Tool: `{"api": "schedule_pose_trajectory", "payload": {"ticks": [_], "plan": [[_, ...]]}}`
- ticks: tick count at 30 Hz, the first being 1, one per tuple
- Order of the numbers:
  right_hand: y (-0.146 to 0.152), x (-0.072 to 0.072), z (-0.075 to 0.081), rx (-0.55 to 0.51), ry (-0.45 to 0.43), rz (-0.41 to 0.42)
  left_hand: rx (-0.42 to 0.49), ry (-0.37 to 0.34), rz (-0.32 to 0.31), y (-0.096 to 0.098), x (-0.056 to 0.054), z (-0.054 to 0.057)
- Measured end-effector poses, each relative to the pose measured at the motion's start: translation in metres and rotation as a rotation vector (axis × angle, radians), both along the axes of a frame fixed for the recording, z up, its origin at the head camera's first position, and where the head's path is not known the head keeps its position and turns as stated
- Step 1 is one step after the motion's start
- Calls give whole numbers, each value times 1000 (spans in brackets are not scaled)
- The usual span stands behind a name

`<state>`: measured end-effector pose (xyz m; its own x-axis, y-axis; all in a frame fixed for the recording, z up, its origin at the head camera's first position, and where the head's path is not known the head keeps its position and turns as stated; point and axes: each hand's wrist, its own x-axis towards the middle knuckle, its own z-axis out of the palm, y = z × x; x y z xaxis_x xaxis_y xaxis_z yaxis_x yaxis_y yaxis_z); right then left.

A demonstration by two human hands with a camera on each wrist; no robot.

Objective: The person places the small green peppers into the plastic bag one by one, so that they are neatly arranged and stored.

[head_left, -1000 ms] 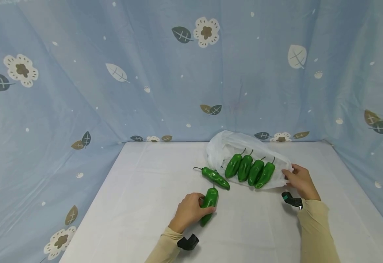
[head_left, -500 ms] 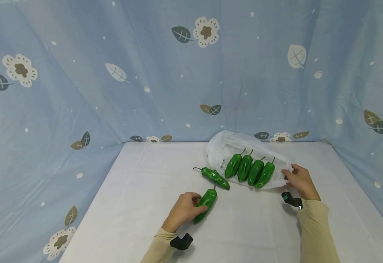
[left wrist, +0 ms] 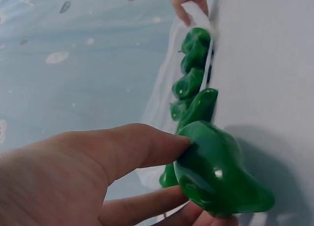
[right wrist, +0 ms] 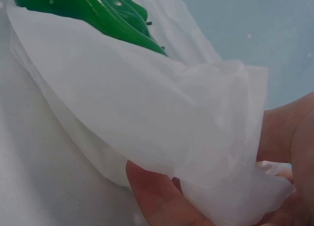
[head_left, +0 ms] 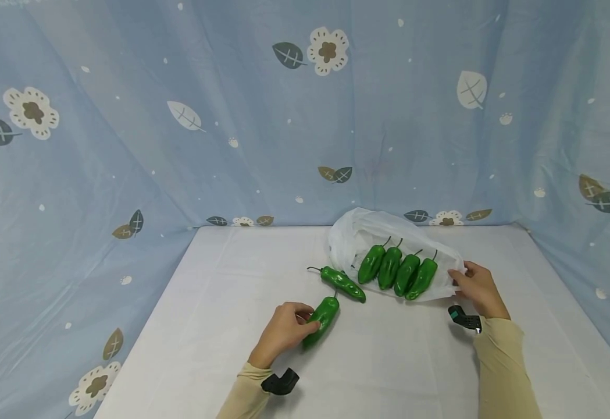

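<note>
Between thumb and fingers, my left hand [head_left: 285, 329] holds a green chili pepper [head_left: 325, 317] by its side, stem pointing away. The left wrist view shows this pepper [left wrist: 211, 169] tilted, with a shadow on the cloth beside it. Just beyond lies another green pepper [head_left: 342, 283], its tip near the bag. My right hand [head_left: 480, 288] pinches the right edge of a white plastic bag [head_left: 343, 241]. Several green peppers [head_left: 390, 267] lie side by side in the bag's open mouth. In the right wrist view, the thin plastic [right wrist: 132, 98] bunches between thumb and fingers.
A white cloth covers the table [head_left: 221, 302]. Behind and at the sides hangs a blue curtain [head_left: 252, 134] with flower and leaf prints, meeting the table's back edge close behind the bag. Black wrist devices [head_left: 281, 382] sit on both wrists.
My left hand has moved left and slightly away from me, carrying the pepper and tilting it a little. The right hand, the bag and the other peppers have stayed put.
</note>
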<state>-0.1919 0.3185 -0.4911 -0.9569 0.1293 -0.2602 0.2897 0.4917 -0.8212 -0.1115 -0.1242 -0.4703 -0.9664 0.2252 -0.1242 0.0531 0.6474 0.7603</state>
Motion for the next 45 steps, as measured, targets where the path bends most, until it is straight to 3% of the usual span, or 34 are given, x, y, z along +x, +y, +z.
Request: {"api": "schedule_pose_trajectory", "payload": {"ticks": [25,45], "plan": [[-2,1,2,-7,-8,-15,22,69,58,-20,-6,23],[-2,1,4,10,-14,-10,103,95,104,-15,-30,27]]}}
